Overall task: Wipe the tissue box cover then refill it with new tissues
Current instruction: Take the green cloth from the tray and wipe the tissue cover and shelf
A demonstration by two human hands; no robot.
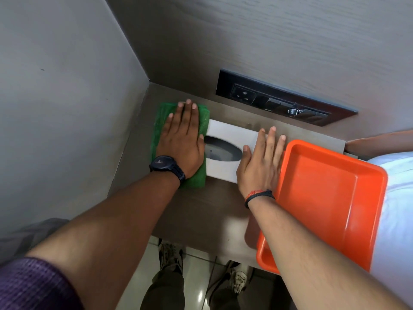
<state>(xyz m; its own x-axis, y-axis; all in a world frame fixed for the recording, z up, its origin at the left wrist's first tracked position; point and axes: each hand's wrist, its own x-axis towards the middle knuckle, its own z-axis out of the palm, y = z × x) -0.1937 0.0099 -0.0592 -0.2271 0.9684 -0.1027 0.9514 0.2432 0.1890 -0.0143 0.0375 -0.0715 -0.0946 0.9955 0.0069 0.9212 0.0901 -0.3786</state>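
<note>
A white tissue box cover (230, 133) with a dark oval slot lies flat on a brown shelf (201, 209) in a corner. My left hand (182, 139) presses flat on a green cloth (159, 121) that lies against the cover's left end, fingers stretched out, a black watch on the wrist. On the cover's right end rests my right hand (261, 159), palm down with fingers apart. I see no tissues through the slot.
An empty orange plastic tray (366, 198) sits on the shelf's right side, touching my right hand. A black socket and switch panel (283, 99) is set in the back wall. Grey walls close the left and back. White bedding (397, 198) lies right. Tiled floor and my shoes show below.
</note>
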